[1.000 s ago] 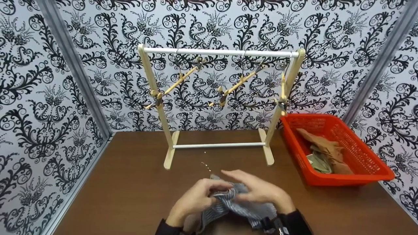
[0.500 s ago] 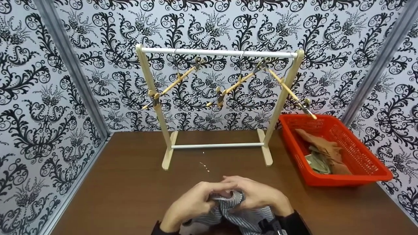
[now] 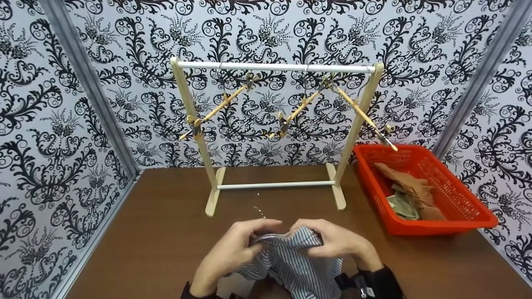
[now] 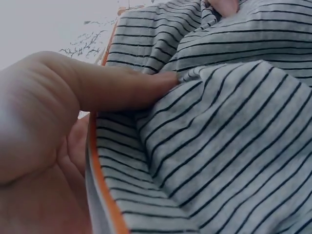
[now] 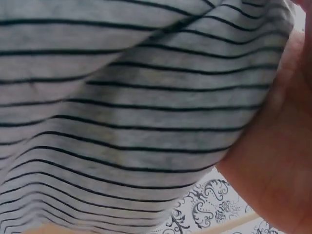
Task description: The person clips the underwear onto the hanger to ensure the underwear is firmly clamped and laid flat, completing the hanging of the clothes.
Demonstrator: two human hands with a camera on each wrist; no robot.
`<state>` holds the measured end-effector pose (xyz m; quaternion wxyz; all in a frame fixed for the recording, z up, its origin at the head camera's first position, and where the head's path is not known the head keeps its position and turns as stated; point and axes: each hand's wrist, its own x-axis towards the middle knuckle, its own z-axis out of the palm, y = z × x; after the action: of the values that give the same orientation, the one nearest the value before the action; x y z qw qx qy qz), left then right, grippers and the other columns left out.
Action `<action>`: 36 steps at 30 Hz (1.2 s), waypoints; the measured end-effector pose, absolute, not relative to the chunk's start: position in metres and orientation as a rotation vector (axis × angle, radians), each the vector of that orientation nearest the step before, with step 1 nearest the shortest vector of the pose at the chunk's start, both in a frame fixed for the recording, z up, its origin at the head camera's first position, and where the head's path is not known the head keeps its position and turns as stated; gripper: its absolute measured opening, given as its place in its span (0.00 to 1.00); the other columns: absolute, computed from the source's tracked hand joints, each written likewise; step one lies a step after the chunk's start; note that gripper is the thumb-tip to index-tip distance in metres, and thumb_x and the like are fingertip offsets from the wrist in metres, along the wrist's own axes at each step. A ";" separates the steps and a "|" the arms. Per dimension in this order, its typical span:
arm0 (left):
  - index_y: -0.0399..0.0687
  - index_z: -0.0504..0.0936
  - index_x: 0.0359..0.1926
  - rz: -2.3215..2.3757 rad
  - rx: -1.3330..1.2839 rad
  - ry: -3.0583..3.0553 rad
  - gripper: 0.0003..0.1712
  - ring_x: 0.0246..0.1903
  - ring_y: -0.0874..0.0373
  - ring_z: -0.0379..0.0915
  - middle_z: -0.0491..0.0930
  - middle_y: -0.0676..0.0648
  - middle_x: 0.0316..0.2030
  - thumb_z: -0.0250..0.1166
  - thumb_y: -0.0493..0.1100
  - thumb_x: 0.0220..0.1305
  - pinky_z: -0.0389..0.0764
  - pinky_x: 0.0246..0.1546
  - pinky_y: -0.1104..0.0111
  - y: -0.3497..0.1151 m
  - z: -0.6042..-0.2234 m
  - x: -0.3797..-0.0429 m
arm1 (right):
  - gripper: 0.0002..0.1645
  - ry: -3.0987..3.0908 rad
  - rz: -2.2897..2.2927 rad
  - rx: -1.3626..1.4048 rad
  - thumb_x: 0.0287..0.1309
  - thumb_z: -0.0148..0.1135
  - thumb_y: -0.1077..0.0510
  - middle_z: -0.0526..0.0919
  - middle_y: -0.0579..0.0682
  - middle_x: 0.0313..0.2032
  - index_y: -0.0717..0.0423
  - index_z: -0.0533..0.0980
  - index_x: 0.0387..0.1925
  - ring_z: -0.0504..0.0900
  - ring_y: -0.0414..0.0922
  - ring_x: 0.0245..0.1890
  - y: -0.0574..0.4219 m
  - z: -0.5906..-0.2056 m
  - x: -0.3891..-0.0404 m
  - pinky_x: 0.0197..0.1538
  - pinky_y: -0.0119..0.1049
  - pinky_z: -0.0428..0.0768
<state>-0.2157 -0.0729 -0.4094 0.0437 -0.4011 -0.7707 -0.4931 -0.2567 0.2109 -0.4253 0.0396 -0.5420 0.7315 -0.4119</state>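
Note:
Both hands hold a grey cloth with dark stripes low over the front of the table, its folds hanging between and below them. My left hand pinches the left part of its upper edge. In the left wrist view the thumb lies across the stripes near an orange edge strip, and the fingers are mostly behind the cloth. My right hand pinches the upper right part, thumb in front. Striped cloth fills most of the right wrist view, with only part of that hand showing.
A wooden rack with a white top bar stands behind the hands. Several clip hangers hang from it. At the right, a red basket holds brown cloth and green cloth. Patterned walls enclose the table.
My hands have moved apart, spreading the striped cloth's upper edge between them. The rightmost hanger has turned on the bar, its lower end now pointing right over the basket.

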 end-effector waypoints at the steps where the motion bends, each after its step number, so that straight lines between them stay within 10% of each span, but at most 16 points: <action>1: 0.47 0.82 0.61 -1.495 -1.206 -2.372 0.31 0.48 0.59 0.81 0.84 0.50 0.52 0.63 0.21 0.58 0.82 0.50 0.64 -0.074 -0.410 -0.216 | 0.22 2.249 -1.257 -1.676 0.55 0.68 0.66 0.82 0.48 0.43 0.51 0.77 0.52 0.79 0.39 0.41 0.212 -0.425 -0.257 0.42 0.36 0.82; 16: 0.53 0.89 0.43 -1.227 -0.986 -2.511 0.06 0.35 0.65 0.79 0.86 0.59 0.37 0.69 0.41 0.66 0.81 0.40 0.66 -0.112 -0.410 -0.224 | 0.12 2.412 -1.281 -1.447 0.59 0.74 0.59 0.75 0.45 0.28 0.49 0.75 0.36 0.74 0.34 0.30 0.249 -0.407 -0.248 0.31 0.29 0.75; 36: 0.41 0.86 0.49 -1.453 -0.591 -2.316 0.19 0.26 0.59 0.78 0.84 0.53 0.31 0.76 0.33 0.56 0.81 0.29 0.68 -0.154 -0.398 -0.221 | 0.12 2.437 -1.618 -1.157 0.59 0.69 0.70 0.83 0.53 0.36 0.57 0.81 0.43 0.82 0.41 0.35 0.286 -0.389 -0.231 0.37 0.35 0.81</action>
<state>-0.2215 -0.1543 -0.3978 0.1716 -0.2080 -0.8157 -0.5118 -0.2308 0.2856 -0.3891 -0.0019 -0.3678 0.7747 -0.5144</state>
